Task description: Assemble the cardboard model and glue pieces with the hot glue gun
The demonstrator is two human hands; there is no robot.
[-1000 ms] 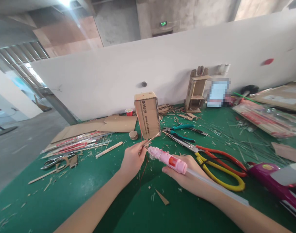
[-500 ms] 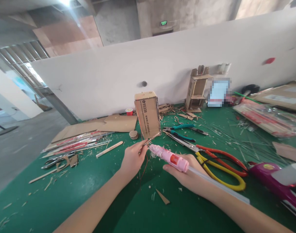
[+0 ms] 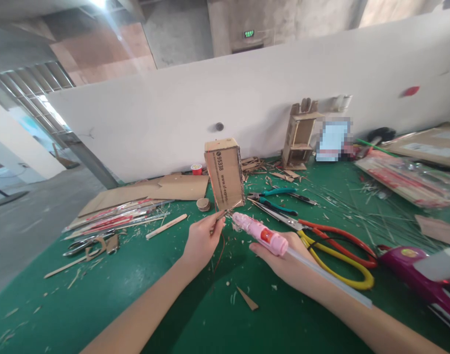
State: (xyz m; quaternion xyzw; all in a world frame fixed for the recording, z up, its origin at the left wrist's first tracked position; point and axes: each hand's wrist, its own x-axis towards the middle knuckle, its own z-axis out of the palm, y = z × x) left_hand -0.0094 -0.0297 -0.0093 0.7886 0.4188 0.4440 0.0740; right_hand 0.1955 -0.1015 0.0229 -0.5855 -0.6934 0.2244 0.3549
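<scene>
Pinched in my left hand (image 3: 200, 243) is a small thin brown piece (image 3: 220, 215); its exact kind is too small to make out. A thin reddish wire (image 3: 222, 250) hangs below those fingers. My right hand (image 3: 284, 265) is wrapped round a pink hot glue gun (image 3: 260, 233), whose nozzle is close to the small piece. From its rear a clear glue stick (image 3: 331, 280) runs back over my right forearm. Just beyond both hands a brown cardboard box (image 3: 224, 177) with printed lettering stands upright.
Scissors with red and yellow handles (image 3: 337, 250) and teal-handled pliers (image 3: 274, 201) lie right of centre. A purple tool (image 3: 409, 270) is at the right edge. Flat cardboard (image 3: 181, 187), a wooden stick (image 3: 166, 227) and scraps lie left. A small cardboard shelf (image 3: 300, 142) stands near the white partition.
The glue gun and my right hand have shifted slightly right, and the rear end of the glue stick has moved up and left. My left hand is almost still.
</scene>
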